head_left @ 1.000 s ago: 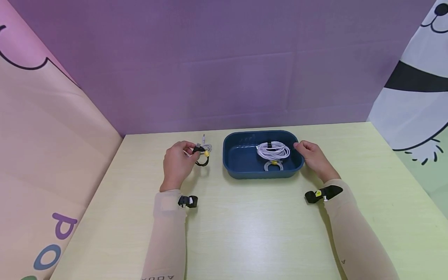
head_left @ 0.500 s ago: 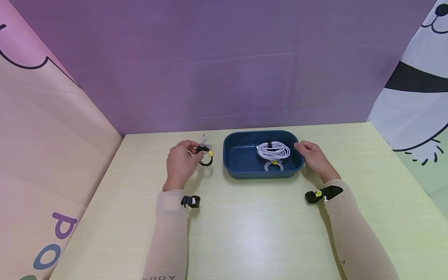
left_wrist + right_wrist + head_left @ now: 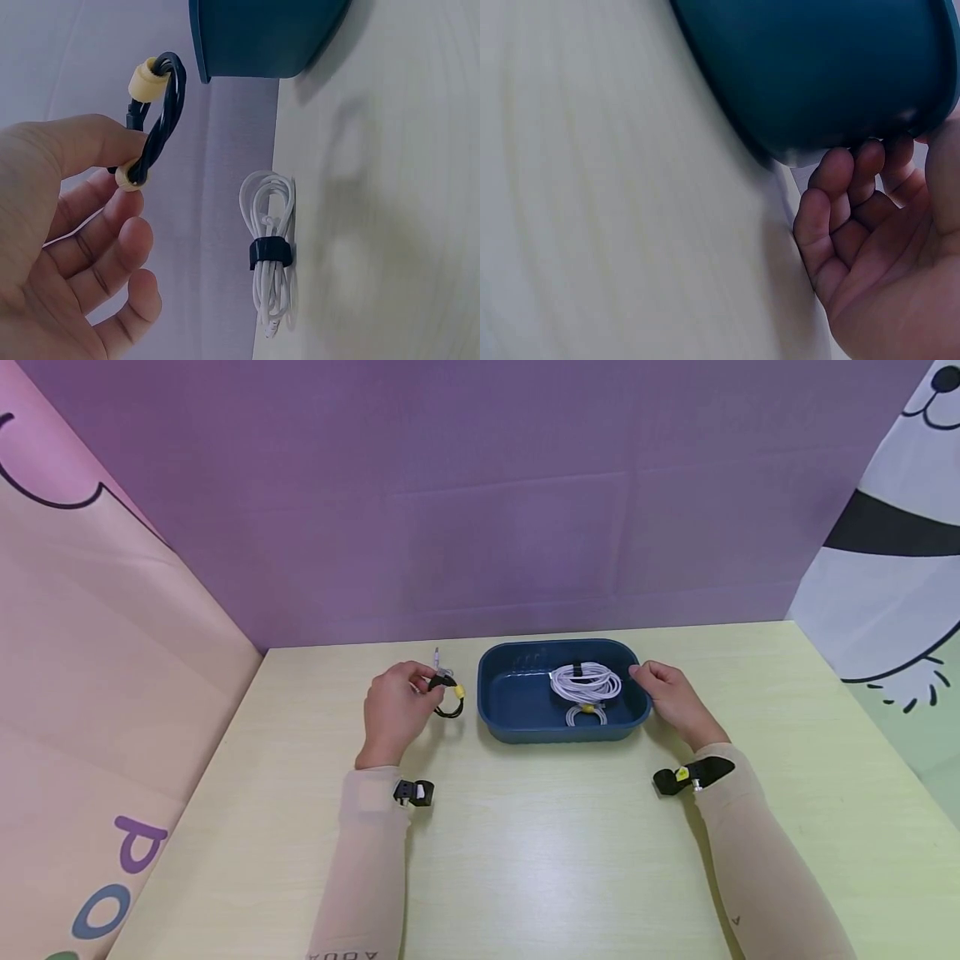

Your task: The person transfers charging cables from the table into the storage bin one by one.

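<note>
My left hand [image 3: 393,710] pinches a small coiled black cable [image 3: 174,105] between thumb and index finger, above the table and left of the bin. Yellow bands wrap this coil, and its other fingers curl loosely in the left wrist view. With thumb and fingers, my right hand [image 3: 675,697] holds the right rim of a dark blue plastic bin [image 3: 517,735]. Inside the bin, on its right side, lie a white coiled cable [image 3: 588,683] with a black strap and a smaller pale coil [image 3: 587,717] with a yellow band.
Behind the left hand, a white cable bundle [image 3: 270,217] with a black strap lies on the light wood table [image 3: 540,860], left of the bin. A purple cloth backdrop [image 3: 510,527] rises along the table's far edge. Printed cloth panels stand at both sides.
My left hand has moved a little to the right, toward the bin, carrying the black cable. The right hand and the bin have stayed in place.
</note>
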Demonstrator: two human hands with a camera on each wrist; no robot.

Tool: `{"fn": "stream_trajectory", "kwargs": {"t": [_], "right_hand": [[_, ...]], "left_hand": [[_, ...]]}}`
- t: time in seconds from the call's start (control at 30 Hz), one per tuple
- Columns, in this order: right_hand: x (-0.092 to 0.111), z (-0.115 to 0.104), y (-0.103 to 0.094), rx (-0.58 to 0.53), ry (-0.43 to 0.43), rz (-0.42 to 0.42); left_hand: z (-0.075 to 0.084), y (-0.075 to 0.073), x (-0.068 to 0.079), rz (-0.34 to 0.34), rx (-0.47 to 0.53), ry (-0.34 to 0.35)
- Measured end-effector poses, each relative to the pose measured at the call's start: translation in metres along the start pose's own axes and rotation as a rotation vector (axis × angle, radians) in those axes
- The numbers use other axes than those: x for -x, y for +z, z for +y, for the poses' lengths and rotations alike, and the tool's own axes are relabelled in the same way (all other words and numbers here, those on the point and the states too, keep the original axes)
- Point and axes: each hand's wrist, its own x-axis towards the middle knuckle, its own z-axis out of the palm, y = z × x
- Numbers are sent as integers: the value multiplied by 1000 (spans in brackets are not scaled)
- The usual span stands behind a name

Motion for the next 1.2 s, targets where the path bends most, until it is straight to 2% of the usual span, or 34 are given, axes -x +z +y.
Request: {"fn": "stream_trajectory", "kwargs": {"t": [0.1,0.3,0.43,0.73,1.0,1.2], "right_hand": [[3,-4,0,-8,-2,-5],[19,-29,1,-18,-13,-20],[23,-35,1,-14,-10,-20],[22,-31,0,-2,-13,-14],[1,2,-1,3,-2,1],[-1,5,3,-9,-19,4]], "left_hand": [[1,1,1,-3,7,8],[3,2,2,2,7,14],[4,3,2,6,12,21],[6,5,1,6,7,34],[5,7,1,15,13,45],[6,8,2,15,23,42]]}}
